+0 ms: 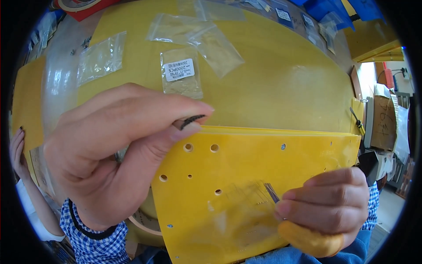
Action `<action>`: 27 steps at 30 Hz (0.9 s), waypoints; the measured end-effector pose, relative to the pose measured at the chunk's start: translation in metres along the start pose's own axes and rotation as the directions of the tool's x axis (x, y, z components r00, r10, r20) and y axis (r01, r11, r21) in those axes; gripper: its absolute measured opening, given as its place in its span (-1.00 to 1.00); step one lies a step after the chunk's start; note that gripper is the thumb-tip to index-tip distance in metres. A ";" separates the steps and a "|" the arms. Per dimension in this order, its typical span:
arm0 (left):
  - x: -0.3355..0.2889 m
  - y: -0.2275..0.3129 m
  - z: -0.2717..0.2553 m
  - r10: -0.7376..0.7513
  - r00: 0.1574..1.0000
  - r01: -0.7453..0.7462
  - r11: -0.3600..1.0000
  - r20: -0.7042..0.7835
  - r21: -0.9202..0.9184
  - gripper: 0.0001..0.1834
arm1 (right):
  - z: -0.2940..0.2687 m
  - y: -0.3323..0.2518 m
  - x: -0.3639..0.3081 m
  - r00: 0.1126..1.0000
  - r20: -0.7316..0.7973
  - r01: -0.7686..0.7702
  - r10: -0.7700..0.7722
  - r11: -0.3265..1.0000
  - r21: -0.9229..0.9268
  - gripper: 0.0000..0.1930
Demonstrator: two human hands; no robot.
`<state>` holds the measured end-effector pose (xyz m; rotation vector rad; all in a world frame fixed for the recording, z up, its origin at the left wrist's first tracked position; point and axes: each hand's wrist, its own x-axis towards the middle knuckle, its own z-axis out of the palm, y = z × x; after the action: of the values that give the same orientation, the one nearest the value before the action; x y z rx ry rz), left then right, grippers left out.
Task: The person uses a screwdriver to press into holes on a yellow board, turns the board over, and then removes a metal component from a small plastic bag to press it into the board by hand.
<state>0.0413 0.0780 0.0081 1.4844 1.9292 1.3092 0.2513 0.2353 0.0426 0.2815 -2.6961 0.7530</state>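
My left hand point(114, 136) is raised at the left, thumb and forefinger pinched together on a small dark ribbed piece point(192, 120). What kind of piece it is, I cannot make out. At the lower right, my right hand point(327, 207) grips a small bundle of thin metal pins point(271, 192) between thumb and fingers, their ends pointing up and left. A yellow cover point(307, 240) wraps one of its lower fingers. Beneath both hands is a yellow board point(250, 163) with several round holes, some with metal in them.
Beyond the board, clear zip bags point(215, 48) and a labelled bag point(182, 83) lie on the yellow work surface point(281, 83). Blue bins point(325, 11) stand at the far right. Another person's hand point(18, 152) is at the left edge. A tape roll point(147, 222) is below my left hand.
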 end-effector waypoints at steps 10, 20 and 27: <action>0.000 -0.001 0.001 -0.004 1.000 0.004 1.000 0.001 0.003 -0.89 | 0.007 -0.002 -0.001 0.985 0.051 0.172 -0.164 0.948 -0.267 -0.95; 0.004 0.006 0.003 -0.010 1.000 0.010 1.000 -0.012 -0.020 -0.90 | -0.013 0.004 -0.002 0.999 0.048 -0.028 0.020 0.986 0.162 -0.92; 0.003 0.005 0.001 0.000 1.000 0.000 1.000 0.002 0.022 -0.90 | -0.004 0.003 -0.008 0.978 0.078 0.202 -0.192 0.968 -0.152 -0.93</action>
<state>0.0436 0.0815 0.0123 1.4955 1.9483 1.2900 0.2592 0.2414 0.0415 0.5323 -2.7152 0.4751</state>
